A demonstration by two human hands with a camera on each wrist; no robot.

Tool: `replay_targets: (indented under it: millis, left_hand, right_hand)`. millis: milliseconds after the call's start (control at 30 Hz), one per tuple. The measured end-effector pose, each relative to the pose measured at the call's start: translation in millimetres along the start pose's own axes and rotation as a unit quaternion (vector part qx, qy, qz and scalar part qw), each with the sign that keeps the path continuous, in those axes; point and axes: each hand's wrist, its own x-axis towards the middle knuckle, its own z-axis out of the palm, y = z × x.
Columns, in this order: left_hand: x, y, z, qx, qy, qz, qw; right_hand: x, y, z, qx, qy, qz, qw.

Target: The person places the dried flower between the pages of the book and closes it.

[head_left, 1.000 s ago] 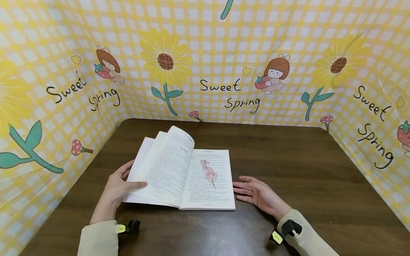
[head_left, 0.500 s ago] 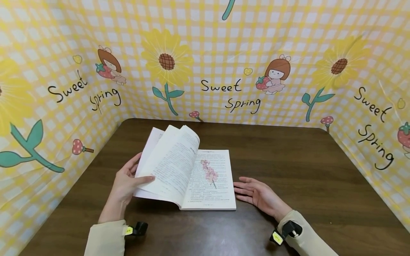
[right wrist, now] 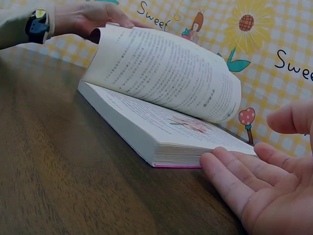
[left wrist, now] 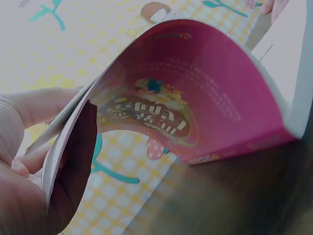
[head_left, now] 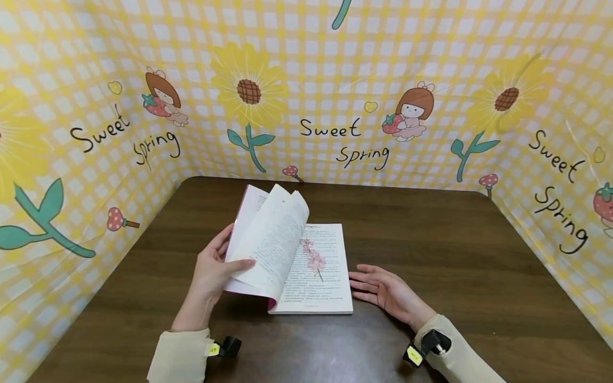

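A thick paperback book (head_left: 325,299) lies open on the table, its right-hand block of pages flat. On that page rests a pink flower sprig (head_left: 313,258) with a short green stem. My left hand (head_left: 215,266) grips the front cover and several leaves, thumb on the printed page and fingers behind, holding them raised and curved over toward the right. The left wrist view shows the magenta cover (left wrist: 205,93) bent in an arch. My right hand (head_left: 383,290) lies palm up with relaxed fingers, its fingertips (right wrist: 208,159) right at the book's right edge.
The dark wooden table (head_left: 431,234) is enclosed by a yellow checked cloth (head_left: 325,69) with printed flowers and lettering at the back and sides. A small black camera (head_left: 232,347) sits on the left sleeve and another camera (head_left: 435,343) on the right one.
My left hand has moved right and slightly up, swinging the cover and leaves higher and further over toward the sprig. The magenta cover edge now shows. My right hand has stayed in place.
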Motion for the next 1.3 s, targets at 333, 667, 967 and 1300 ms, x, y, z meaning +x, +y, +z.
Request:
replay_targets:
  millis: [333,667,967,1300]
  left_hand:
    - [-3.0,-4.6,33.6,0.011,-0.017,0.022,0.9996]
    - [-12.6,-7.6,62.1,-0.019,-0.043,0.042,0.998]
    - [-27.0,-5.1,88.6,0.009,-0.06,0.087,0.9943]
    - [-37.1,-29.1,114.8,0.045,-0.159,0.17,0.9714]
  right_hand:
    - [-0.5,0.8,-1.9,0.002,0.001,0.0,1.0]
    - [0.3,1.3,-1.5,0.002,0.003,0.0,1.0]
    - [0.6,1.9,-2.0,0.003,0.001,-0.005,1.0]
    - [1.2,2.6,-2.1,0.003,0.002,-0.01,0.9999]
